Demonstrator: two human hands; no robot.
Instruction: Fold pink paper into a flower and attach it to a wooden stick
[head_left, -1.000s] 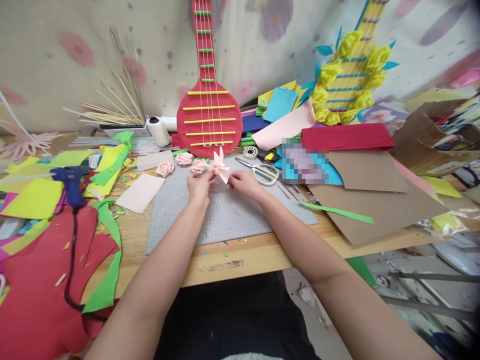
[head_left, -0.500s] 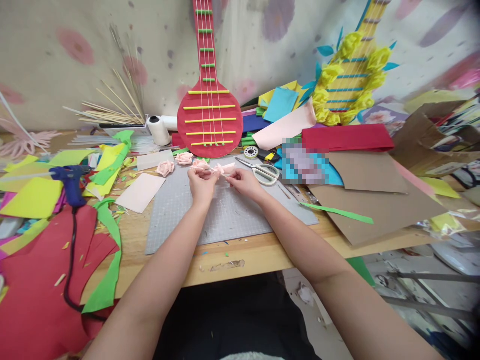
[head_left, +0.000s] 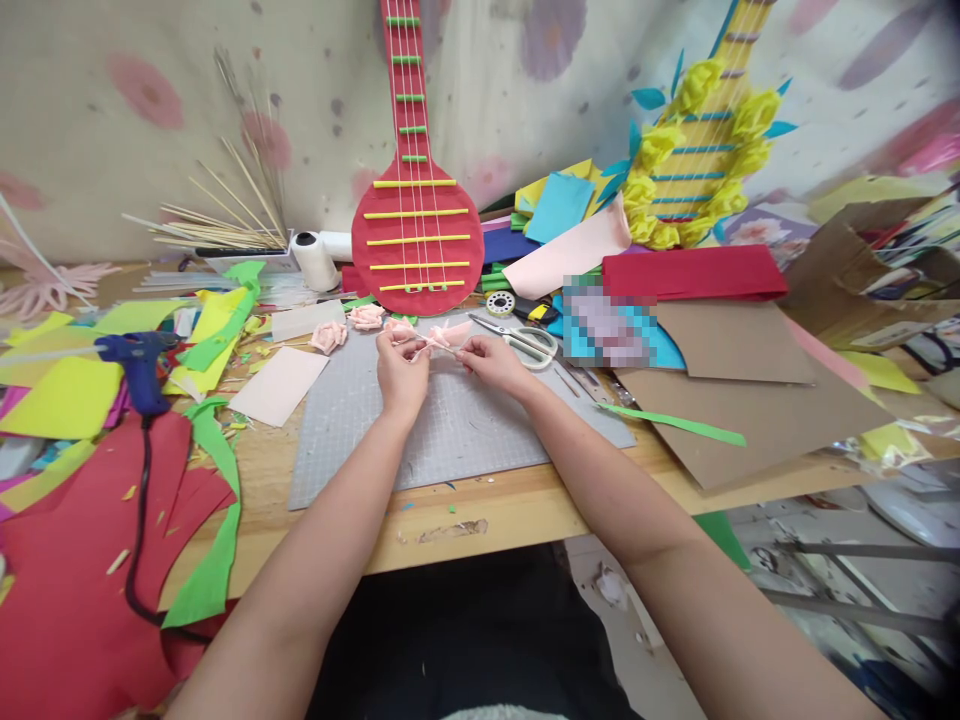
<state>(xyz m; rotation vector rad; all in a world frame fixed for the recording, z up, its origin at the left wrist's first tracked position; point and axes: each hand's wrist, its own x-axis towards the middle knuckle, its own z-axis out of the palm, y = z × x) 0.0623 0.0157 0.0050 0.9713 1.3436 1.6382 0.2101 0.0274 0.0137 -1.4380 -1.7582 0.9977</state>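
Above the cutting mat point(head_left: 450, 430), a small piece of pink paper, gathered like a flower point(head_left: 448, 334), is between my two hands. My left hand point(head_left: 403, 378) pinches it from the left, fingers curled. With thumb and fingers pressed together, my right hand point(head_left: 491, 365) grips a thin pale strand point(head_left: 448, 348) that runs across to the left hand. Whether the strand is thread or a fine stick, I cannot tell. Finished-looking pink paper roses point(head_left: 328, 337) lie just beyond my left hand, one partly hidden by its fingers. White-handled scissors point(head_left: 531, 347) rest right of my right hand.
A red paper-covered lute shape point(head_left: 418, 240) stands behind the mat; a yellow one with flowers point(head_left: 694, 165) leans farther right. A blue glue gun point(head_left: 142, 365) and paper scraps are at left. Brown cardboard point(head_left: 750, 430), a green strip point(head_left: 675, 424) and a thread spool point(head_left: 315, 262) also lie around.
My fingers have shifted slightly, with the right hand drawn a little apart from the pink paper. More of the pale strand shows between the hands. The view has moved a touch.
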